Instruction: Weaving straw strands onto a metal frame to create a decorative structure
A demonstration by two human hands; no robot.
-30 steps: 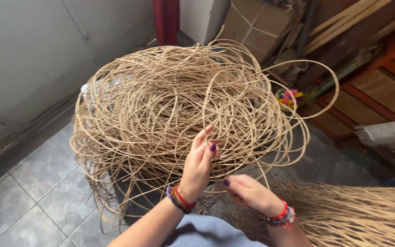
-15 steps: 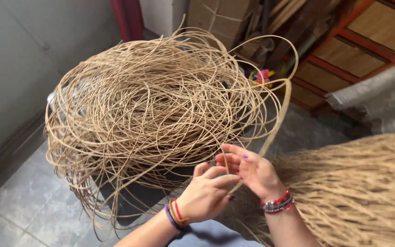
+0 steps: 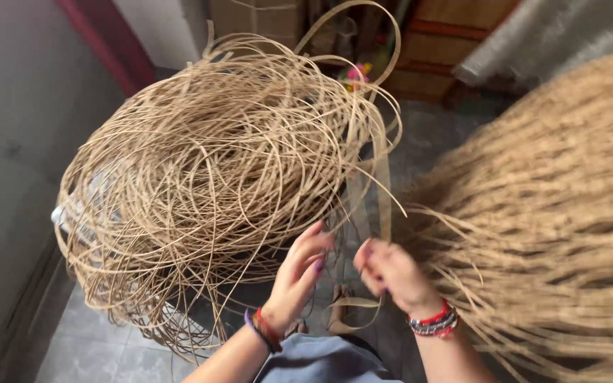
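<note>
A big tangled coil of tan rattan strips (image 3: pixel 207 170) fills the left and middle of the head view. My left hand (image 3: pixel 299 273), with coloured bracelets at the wrist, reaches up with fingers apart and touches strands at the coil's lower right edge. My right hand (image 3: pixel 391 273), also wearing bracelets, is closed around a flat rattan strip (image 3: pixel 381 177) that rises in a long loop above the coil. The strip's lower end curls below my hands.
A thick bundle of loose straight rattan strips (image 3: pixel 555 213) lies at the right. A grey wall (image 3: pixel 8 142) stands at the left, wooden frames and boxes (image 3: pixel 455 42) at the back, and grey floor tiles (image 3: pixel 94 347) lie below.
The view has swung to the right and moved closer. My hands have come lower in the picture, and my right hand has closed on one flat strip beside the coil.
</note>
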